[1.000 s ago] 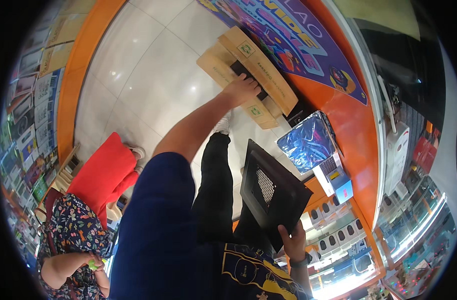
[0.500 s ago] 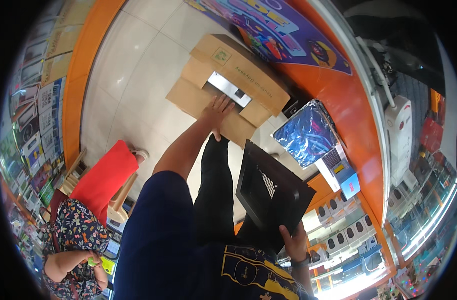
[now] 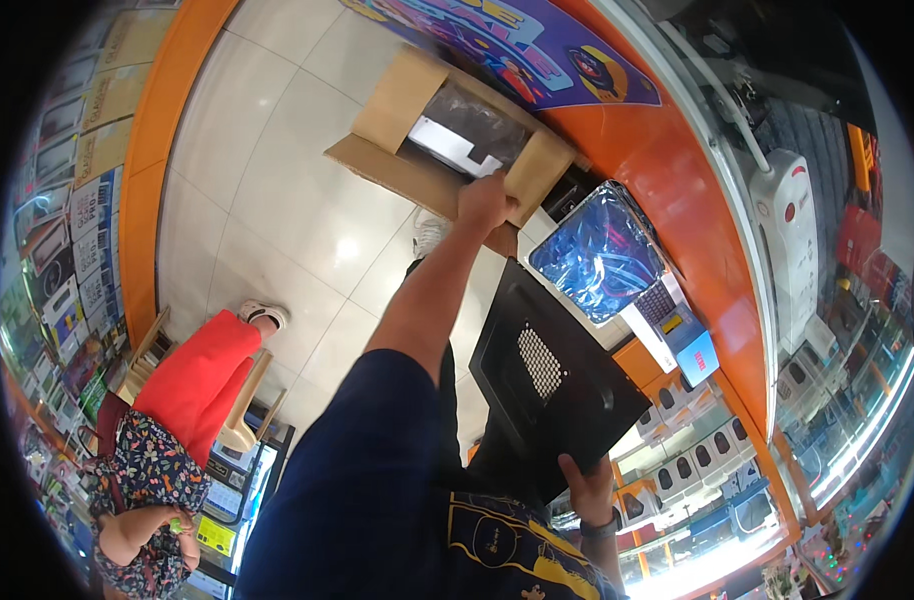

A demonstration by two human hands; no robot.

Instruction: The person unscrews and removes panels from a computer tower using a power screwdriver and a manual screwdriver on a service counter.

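Note:
A cardboard box stands open on the floor, with a white piece and clear plastic wrapping inside. My left hand is curled on the right part of its near flap, fingertips partly hidden. My right hand grips the lower edge of a black metal panel with a honeycomb mesh, held beside my leg.
A plastic-wrapped blue pack and small boxes lean along the orange counter on the right. A seated person in red trousers is at lower left, near stacked goods and a wooden chair.
The box's flaps have spread wider, showing more of the inside. My left hand moved onto the flap at the right, and the black panel tilted slightly and rose.

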